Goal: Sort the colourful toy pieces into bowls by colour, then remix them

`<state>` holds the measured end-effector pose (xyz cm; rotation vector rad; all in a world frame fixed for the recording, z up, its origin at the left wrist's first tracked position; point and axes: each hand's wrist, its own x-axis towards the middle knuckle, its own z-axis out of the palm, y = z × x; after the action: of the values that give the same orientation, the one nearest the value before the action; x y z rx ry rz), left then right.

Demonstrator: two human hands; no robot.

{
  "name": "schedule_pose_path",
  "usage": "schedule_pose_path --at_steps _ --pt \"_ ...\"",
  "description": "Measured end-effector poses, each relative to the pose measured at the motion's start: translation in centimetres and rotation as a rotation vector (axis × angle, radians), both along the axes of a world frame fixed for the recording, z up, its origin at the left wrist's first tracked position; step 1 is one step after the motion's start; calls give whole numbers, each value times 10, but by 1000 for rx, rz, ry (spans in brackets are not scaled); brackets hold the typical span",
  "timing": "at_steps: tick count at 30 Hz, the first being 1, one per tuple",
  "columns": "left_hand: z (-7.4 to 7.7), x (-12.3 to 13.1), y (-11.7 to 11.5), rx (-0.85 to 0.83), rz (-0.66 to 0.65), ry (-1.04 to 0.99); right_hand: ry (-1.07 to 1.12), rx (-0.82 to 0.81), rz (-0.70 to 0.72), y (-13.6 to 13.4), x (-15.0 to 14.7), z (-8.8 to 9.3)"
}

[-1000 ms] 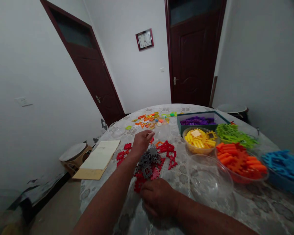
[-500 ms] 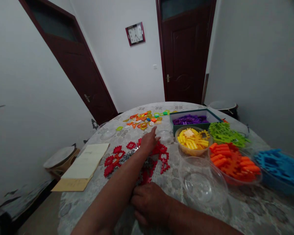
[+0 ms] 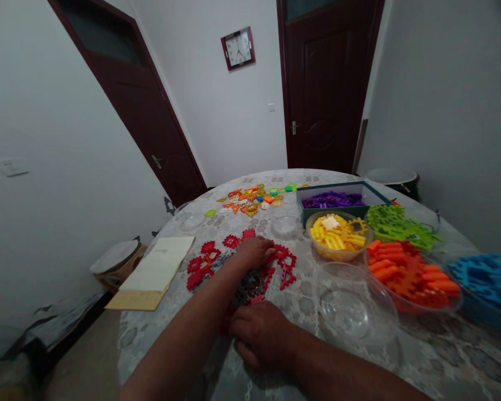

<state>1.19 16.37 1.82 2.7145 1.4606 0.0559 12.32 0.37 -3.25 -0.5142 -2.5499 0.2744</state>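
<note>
The left hand (image 3: pixel 256 250) lies palm down, fingers loosely curled, on the heap of red and grey interlocking plastic pieces (image 3: pixel 250 275) spread on the round bench (image 3: pixel 421 356) with its lace-patterned cloth, while the right hand (image 3: pixel 262 336) rests curled at the heap's near edge; whether either hand grips a piece cannot be told. Right of the heap stands an empty clear plastic bowl (image 3: pixel 353 306), with a bowl of yellow pieces (image 3: pixel 338 234) and a bowl of orange pieces (image 3: pixel 409 273) beyond it. A cream paper booklet (image 3: pixel 154 273) lies at the left edge.
</note>
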Motion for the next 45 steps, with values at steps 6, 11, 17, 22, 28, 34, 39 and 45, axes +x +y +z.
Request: schedule_pose_path --at_steps 6,11,17,22,28,34,39,45 --pt "11 -24 -33 99 35 -47 17 2 11 -2 2 -2" --pt "19 -70 -87 270 94 -241 6 2 3 -3 5 3" --pt "-1 -115 -159 219 178 -294 -18 19 32 -7 4 8" --pt "-15 -105 -163 177 204 -222 3 -7 29 -8 3 6" --pt "-3 -72 -121 108 190 -86 25 -40 36 -6 4 -4" --pt "-1 -57 -90 88 147 -57 169 8 -106 0 8 -1" --pt "-8 -78 -102 148 172 -27 174 -2 -445 9 16 5" --pt "-14 -100 -145 203 204 -34 81 -9 -665 18 23 -3"
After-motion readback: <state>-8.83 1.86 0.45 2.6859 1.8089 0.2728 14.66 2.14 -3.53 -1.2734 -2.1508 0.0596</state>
